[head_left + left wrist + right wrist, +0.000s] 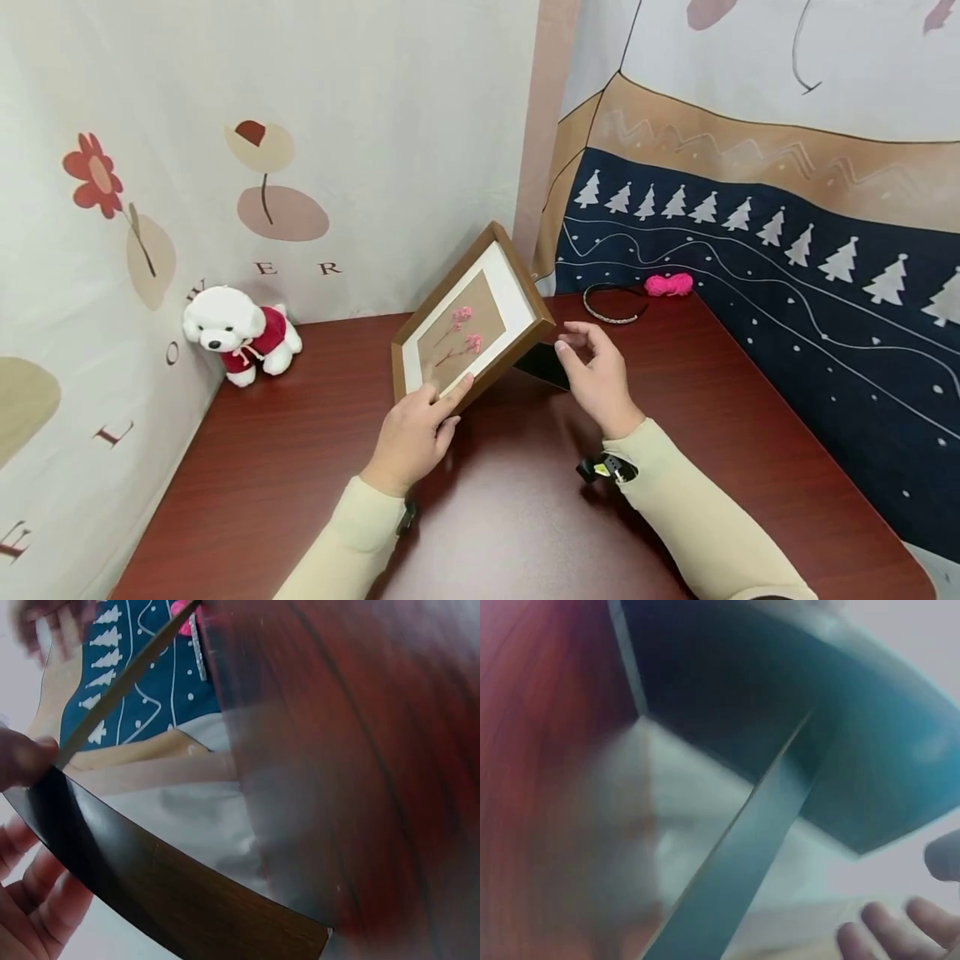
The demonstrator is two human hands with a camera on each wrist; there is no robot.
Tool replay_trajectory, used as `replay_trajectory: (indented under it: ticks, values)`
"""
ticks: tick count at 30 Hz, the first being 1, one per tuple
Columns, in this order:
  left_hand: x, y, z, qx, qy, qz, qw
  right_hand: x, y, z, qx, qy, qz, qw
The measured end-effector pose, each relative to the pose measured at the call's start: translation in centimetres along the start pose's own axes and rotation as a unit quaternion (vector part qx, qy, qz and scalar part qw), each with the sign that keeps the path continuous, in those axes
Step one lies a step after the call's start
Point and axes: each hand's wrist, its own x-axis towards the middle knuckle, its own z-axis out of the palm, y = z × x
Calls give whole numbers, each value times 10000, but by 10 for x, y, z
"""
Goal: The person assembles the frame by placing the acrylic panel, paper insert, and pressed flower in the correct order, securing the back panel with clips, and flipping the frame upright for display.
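Observation:
A brown-edged picture frame [517, 302] with a white mat and pink flowers stands tilted over the table. My left hand [412, 437] grips its lower edge, the index finger lying along the front and the thumb beneath. From the dark back [720, 697] of the frame a black support leg [543, 365] juts out, seen as a long strip in the right wrist view. Beside the frame's right corner is my right hand [596, 375], its fingers loosely bent and holding nothing. In the right wrist view its fingertips [874, 919] are apart from the leg.
A white plush dog [217, 312] in a red outfit sits at the table's left rear. Toward the back right lie a headband [611, 317] and a bundle of pink yarn [669, 285]. Printed cloth hangs behind the brown table [510, 533] and along its sides.

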Motion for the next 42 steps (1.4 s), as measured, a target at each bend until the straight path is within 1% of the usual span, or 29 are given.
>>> replay_trajectory:
  ticks: [2, 5, 8, 11, 14, 17, 20, 24, 26, 28, 30, 32, 35, 36, 38, 40, 42]
  values:
    - [0, 3, 0, 65, -24, -87, 9999, -8, -15, 5, 419, 296, -291, 9983]
    - [1, 7, 1, 188, -58, -221, 9996, -21, -33, 11, 868, 451, -778, 9922]
    - [4, 12, 1, 290, -87, -317, 9990, -33, -44, 16, 933, 350, -1184, 9880]
    - [5, 18, 2, 367, -88, -404, 9985, -41, -48, 20, 821, 128, -1398, 9867]
    - [5, 23, 3, 378, -43, -441, 9983, -45, -46, 24, 629, -46, -1475, 9870]
    - [5, 29, 4, 261, 9, -448, 9987, -47, -43, 26, 474, -159, -1499, 9874]
    - [5, 35, 4, -24, 23, -508, 9987, -47, -39, 27, 323, -231, -1439, 9888]
    - [6, 42, 2, -603, -77, -727, 9955, -44, -36, 28, 201, -313, -1151, 9927]
    - [7, 47, 1, -968, -195, -926, 9908, -42, -35, 29, 211, -397, -952, 9944]
    - [7, 52, -1, -1376, -322, -1135, 9834, -40, -34, 31, 317, -472, -772, 9954]
    - [7, 58, -2, -1791, -444, -1351, 9735, -39, -32, 34, 490, -545, -607, 9955]
    - [7, 62, -2, -2139, -573, -1490, 9637, -40, -30, 36, 744, -607, -417, 9945]
    - [8, 67, -2, -2548, -768, -1533, 9517, -41, -26, 40, 989, -637, -185, 9929]
    - [7, 68, -2, -2661, -812, -1504, 9487, -42, -24, 40, 1027, -618, -127, 9927]
    - [7, 68, -3, -2921, -932, -1483, 9402, -42, -23, 41, 1104, -550, -77, 9923]
    - [4, 66, -3, -3117, -1007, -1430, 9340, -40, -22, 41, 1143, -505, -90, 9921]
    - [2, 60, -4, -3257, -1001, -1452, 9289, -37, -20, 40, 1235, -524, -117, 9909]
